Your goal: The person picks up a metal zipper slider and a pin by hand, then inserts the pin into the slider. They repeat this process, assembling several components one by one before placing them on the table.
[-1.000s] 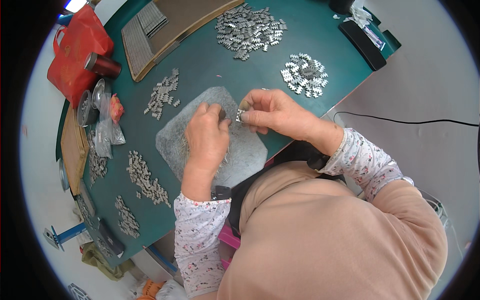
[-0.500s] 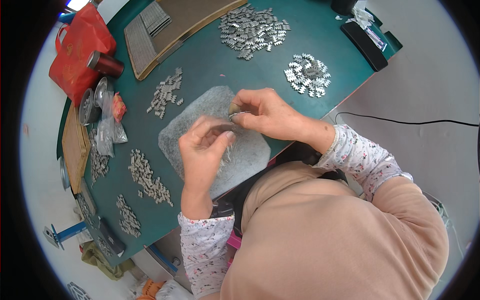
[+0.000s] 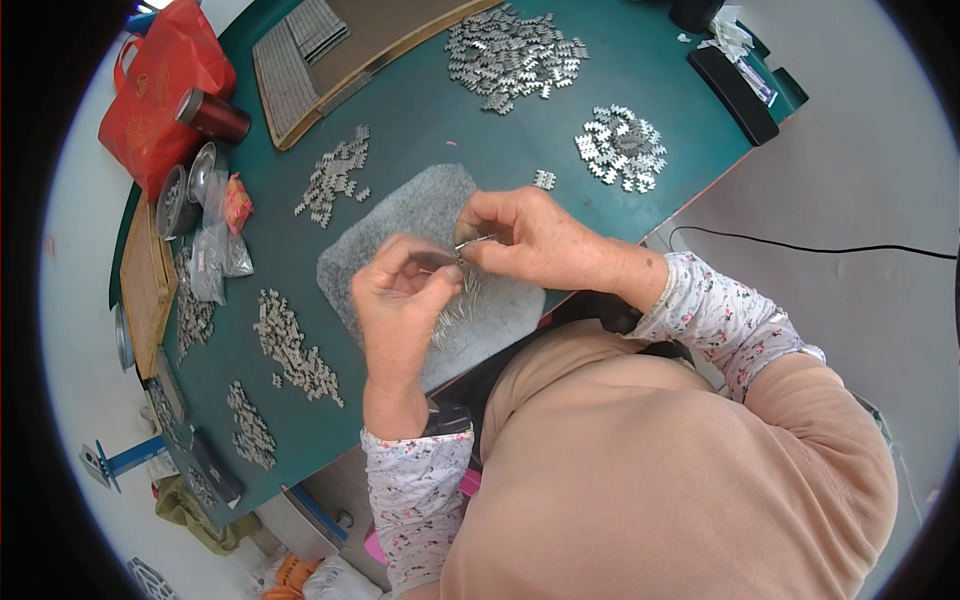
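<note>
Since a second ago: left hand [image 3: 388,300] has pulled back toward the wearer and turned its thumb to the right hand [image 3: 538,238]; the flat metal piece [image 3: 471,244] went from face-on to nearly edge-on. Landmark = grey felt mat [image 3: 350,250]. Piece is over the mat's right half, pinched between right thumb and index, grip closed. Left hand over mat centre, fingers half curled, thumb tip right by the piece; blurred there, can't tell if it grips anything. Thin pins [image 3: 455,320] strewn on the mat below the hands. Loose toothed piece [image 3: 544,180] just off the mat's far right, round cluster [image 3: 640,165] farther right of it. Big heap [image 3: 515,58] well beyond mat's far edge, on green table [image 3: 410,130]. Small heap [image 3: 335,172] at mat's far left, longer heap [image 3: 297,352] left of mat, red bag [image 3: 165,100] well off to far left.
</note>
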Tool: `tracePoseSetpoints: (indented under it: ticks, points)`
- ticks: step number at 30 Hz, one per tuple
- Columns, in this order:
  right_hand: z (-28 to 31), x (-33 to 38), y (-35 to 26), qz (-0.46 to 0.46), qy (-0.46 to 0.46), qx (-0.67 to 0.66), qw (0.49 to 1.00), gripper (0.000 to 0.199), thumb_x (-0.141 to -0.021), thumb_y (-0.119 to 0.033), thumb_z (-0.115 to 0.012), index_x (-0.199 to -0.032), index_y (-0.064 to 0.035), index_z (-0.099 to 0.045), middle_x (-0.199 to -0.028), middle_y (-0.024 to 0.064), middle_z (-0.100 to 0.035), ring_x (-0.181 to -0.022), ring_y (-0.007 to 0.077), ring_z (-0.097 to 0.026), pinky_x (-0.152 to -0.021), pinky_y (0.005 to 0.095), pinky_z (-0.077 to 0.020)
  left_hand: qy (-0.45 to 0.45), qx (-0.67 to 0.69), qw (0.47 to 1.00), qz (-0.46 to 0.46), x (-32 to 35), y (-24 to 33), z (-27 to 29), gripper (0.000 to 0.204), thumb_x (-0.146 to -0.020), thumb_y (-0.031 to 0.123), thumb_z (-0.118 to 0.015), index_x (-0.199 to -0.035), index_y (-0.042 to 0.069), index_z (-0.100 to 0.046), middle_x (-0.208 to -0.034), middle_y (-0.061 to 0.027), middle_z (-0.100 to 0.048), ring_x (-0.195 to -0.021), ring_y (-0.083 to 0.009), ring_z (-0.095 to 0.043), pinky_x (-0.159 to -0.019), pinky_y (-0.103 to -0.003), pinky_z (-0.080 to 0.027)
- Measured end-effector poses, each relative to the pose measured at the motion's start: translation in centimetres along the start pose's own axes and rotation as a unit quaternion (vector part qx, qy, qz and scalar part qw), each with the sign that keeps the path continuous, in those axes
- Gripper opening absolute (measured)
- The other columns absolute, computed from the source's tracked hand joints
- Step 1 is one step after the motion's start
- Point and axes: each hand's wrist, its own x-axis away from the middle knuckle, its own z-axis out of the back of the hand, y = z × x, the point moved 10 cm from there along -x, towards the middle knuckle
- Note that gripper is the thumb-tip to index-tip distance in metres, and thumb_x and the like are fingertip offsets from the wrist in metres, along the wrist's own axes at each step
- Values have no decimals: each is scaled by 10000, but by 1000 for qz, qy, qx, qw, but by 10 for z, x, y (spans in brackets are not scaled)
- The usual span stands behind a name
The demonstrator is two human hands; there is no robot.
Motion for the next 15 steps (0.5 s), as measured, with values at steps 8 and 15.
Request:
tracePoseSetpoints:
  ticks: [8, 15]
  points:
    - [-2, 4, -5, 4, 1, 46, 999, 125, -842, -35, -610, -955, 19, -605, -852, 29, -637, -798, 54, -559, -678, 226, -478, 60, 61, 996, 5, 3, -6, 7, 156, -778, -80, -663, -926, -36, -638, -838, -90, -642, -683, -135, -613, -610, -247, -519]
    - [4, 4, -7, 14, 14, 22, 1000, 139, -834, -27, -609, -964, 23, -617, -865, 40, -646, -805, 67, -579, -677, 234, -489, 76, 72, 994, -7, 9, -12, 11, 199, -793, -91, -653, -987, -50, -639, -861, -101, -645, -690, -149, -629, -620, -256, -539]
